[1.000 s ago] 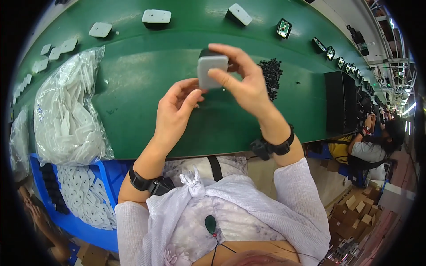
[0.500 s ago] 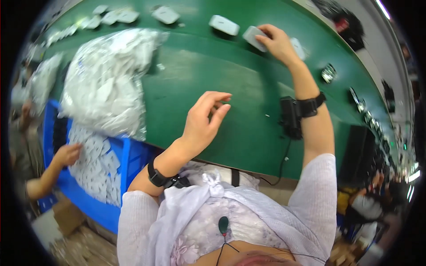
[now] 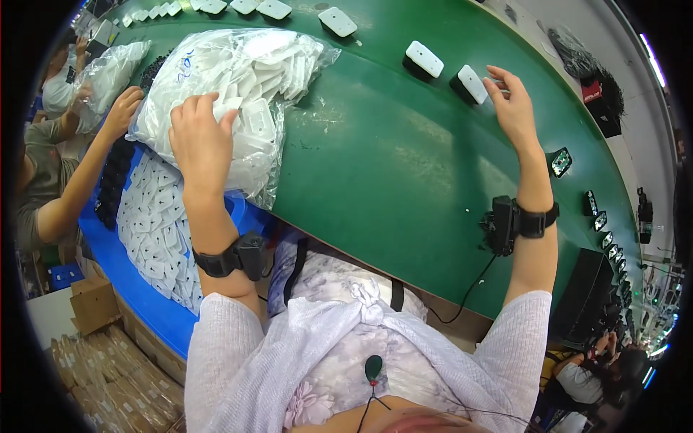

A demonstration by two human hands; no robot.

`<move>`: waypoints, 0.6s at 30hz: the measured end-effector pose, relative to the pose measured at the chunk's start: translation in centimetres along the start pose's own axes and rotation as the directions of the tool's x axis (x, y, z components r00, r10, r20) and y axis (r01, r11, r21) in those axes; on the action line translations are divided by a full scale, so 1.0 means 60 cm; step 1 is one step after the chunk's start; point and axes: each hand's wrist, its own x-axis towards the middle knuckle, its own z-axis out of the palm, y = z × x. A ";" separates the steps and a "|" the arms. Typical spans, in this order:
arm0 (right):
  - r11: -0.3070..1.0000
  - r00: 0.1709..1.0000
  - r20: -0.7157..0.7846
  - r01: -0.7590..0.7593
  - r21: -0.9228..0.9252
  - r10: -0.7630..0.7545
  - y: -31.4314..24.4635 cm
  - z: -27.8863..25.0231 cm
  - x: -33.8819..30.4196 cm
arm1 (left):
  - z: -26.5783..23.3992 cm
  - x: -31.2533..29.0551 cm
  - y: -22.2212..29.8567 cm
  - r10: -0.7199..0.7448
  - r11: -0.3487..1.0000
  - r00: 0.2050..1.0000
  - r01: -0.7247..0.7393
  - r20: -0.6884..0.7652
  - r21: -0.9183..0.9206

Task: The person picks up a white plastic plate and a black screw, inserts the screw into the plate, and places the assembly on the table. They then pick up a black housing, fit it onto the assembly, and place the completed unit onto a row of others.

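My left hand (image 3: 201, 141) is over the large clear plastic bag (image 3: 162, 108), which is full of flat white plastic covers (image 3: 258, 119). Its thumb stands away from the fingers, and nothing shows in its grasp. On the other side, my right hand (image 3: 514, 108) is beside a black box-shaped device with a white top (image 3: 473, 84). The fingers are apart and hold nothing; the thumb tip is close to the device, and whether it touches I cannot tell. Another white-topped device (image 3: 424, 59) lies just to its left.
More white-topped devices (image 3: 337, 22) line the far side of the green table (image 3: 375, 180). Open black housings with circuit boards (image 3: 561, 162) are at the right. A blue bin (image 3: 137, 267) of white covers stands left, near a co-worker's arm (image 3: 83, 180). A black box (image 3: 581, 296) is lower right.
My left hand has moved left from above the table to the bag. The right hand has let go of the white-topped device, fingers now spread. The whole view has shifted.
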 end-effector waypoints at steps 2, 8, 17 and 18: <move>0.999 1.000 -0.003 -0.004 0.043 0.004 -0.016 -0.016 -0.028 | 0.015 -0.007 -0.007 0.013 0.999 1.000 -0.014 0.028 0.039; 0.987 0.999 -0.034 0.005 0.163 0.001 -0.025 -0.065 -0.106 | 0.054 0.013 -0.022 0.030 0.997 0.999 -0.032 0.026 0.075; 0.970 0.969 -0.187 -0.120 0.213 0.161 0.002 -0.121 -0.214 | 0.034 -0.014 0.120 0.221 0.790 0.941 -0.327 -0.257 -0.519; 0.977 0.968 -0.189 -0.136 0.166 0.167 0.003 -0.122 -0.226 | 0.039 -0.029 0.141 0.152 0.586 0.979 -0.198 -0.133 -0.786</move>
